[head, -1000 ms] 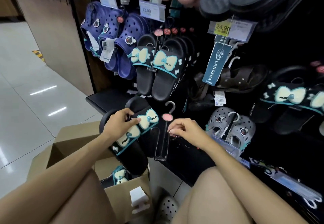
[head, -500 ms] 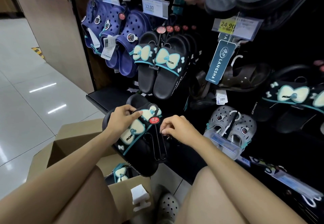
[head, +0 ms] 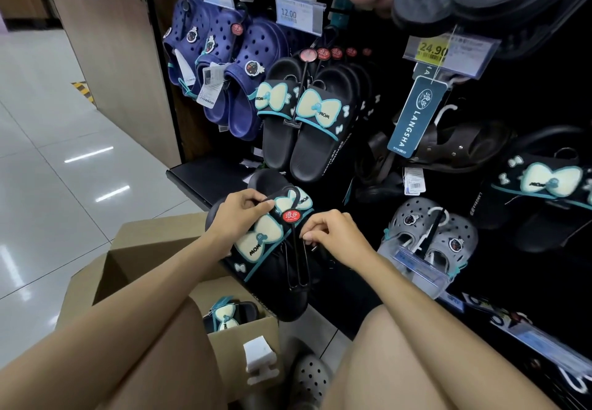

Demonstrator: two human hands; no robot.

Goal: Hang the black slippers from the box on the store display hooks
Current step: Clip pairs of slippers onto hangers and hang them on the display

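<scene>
Both hands grasp a pair of black bow slippers and its hanger above the open box

The left hand point(head: 238, 217) curls its fingers over the strap of the black slippers point(head: 266, 249), thumb on the cream bow, while the right hand point(head: 333, 236) pinches the black wire hanger point(head: 299, 259) lying across them, its red round tag point(head: 292, 216) between the two hands. Below the grip sits the cardboard box point(head: 134, 249) with another bow slipper point(head: 229, 315) inside. Above the grip, a matching hung pair point(head: 307, 121) hangs from a display hook, navy clogs point(head: 224, 66) to its left, grey clogs point(head: 429, 236) right of the hands
</scene>
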